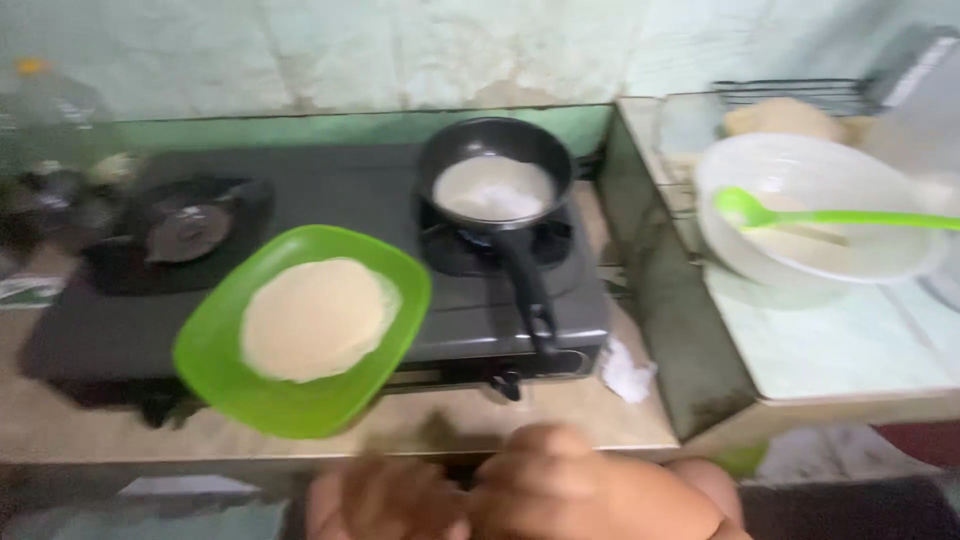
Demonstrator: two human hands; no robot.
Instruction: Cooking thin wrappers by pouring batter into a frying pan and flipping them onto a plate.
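Two hands meeting at the bottom edge, blurred: left hand and right hand pressing together in front of the counter, fingers curled inward. Holding anything or not, impossible to tell through the blur; nothing showing between them.

Sitting nearest to the hands, a green plate, squarish with rounded corners, resting on the front of the stove and overhanging its front edge. Lying on the plate, one pale round flatbread, flat and filling most of the middle.

Standing on the right burner, a small black frying pan with a thin layer of white batter spreading across its bottom, the long black handle pointing toward the hands. Staying uncovered, the left burner, well apart from the pan.

Lying on the counter just beside the stove's right front corner, a crumpled white scrap.

Resting on the raised ledge to the right, a large white bowl, with a bright green spoon lying across it, its scoop end over the left side of the bowl. Showing behind the bowl, a wire rack with a pale lump in it, too blurred for telling what.
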